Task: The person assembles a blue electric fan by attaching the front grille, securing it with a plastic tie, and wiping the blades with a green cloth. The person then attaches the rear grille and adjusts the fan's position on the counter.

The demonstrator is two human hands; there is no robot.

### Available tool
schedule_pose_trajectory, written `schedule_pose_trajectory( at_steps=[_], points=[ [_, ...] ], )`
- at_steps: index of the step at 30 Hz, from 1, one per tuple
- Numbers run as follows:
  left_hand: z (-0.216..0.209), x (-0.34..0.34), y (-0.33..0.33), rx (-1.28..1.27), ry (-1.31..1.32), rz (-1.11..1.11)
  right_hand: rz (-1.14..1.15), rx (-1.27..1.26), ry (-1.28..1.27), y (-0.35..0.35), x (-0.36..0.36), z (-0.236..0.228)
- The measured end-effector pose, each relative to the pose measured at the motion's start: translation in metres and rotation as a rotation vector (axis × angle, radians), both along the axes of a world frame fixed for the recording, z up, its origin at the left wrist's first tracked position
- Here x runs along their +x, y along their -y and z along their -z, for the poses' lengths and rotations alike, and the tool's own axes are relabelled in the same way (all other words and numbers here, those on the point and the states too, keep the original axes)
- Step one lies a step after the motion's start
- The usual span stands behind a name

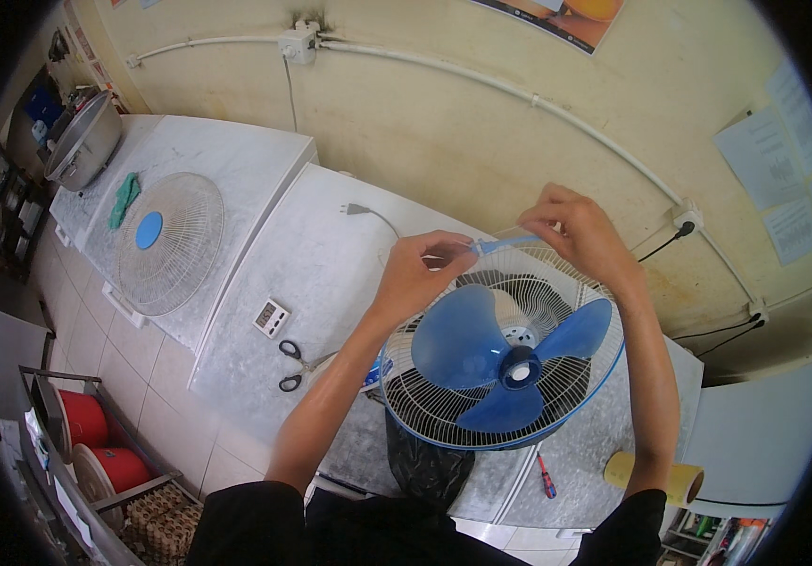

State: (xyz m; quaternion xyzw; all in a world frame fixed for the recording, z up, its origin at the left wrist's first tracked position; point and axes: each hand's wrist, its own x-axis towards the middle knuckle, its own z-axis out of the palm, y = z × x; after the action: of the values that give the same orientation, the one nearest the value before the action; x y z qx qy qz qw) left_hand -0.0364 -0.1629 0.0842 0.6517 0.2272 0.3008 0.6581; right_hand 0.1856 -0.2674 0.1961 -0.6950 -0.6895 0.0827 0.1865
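Observation:
An electric fan point(463, 335) with three blue blades stands in front of me, its front uncovered and its white wire rear guard showing. At the top of the guard my left hand point(422, 271) pinches a blue plastic rim band point(510, 243). My right hand point(578, 234) is raised just past the band's right part, thumb and fingers pinched together. What lies between them is too small to make out. The removed front grille point(175, 243), white wire with a blue centre disc, lies flat on the far-left white top.
Left of the fan are black-handled scissors point(293, 366) and a white digital timer point(271, 318). A screwdriver point(546, 477) and a yellow roll point(653, 476) lie at the near right. A black plastic bag point(428, 457) hangs below the fan. A grey plug point(356, 208) rests near the wall.

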Motion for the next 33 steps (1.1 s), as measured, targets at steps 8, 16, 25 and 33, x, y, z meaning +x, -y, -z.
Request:
schedule_pose_trajectory(
  at_steps=[8,16,25,33],
  points=[
    [0.003,0.003,0.000,0.015,-0.010,0.018,0.006,-0.002,0.011,0.001,0.005,0.002],
    [0.022,0.005,-0.005,0.067,0.067,-0.004,-0.106,0.057,0.022,-0.003,0.005,0.007],
    [0.005,0.002,-0.001,0.016,0.020,-0.020,-0.079,0.005,-0.119,-0.006,-0.005,-0.004],
    [0.003,0.013,-0.006,0.078,0.004,0.005,-0.086,-0.022,-0.067,-0.008,0.008,-0.007]
  ],
)
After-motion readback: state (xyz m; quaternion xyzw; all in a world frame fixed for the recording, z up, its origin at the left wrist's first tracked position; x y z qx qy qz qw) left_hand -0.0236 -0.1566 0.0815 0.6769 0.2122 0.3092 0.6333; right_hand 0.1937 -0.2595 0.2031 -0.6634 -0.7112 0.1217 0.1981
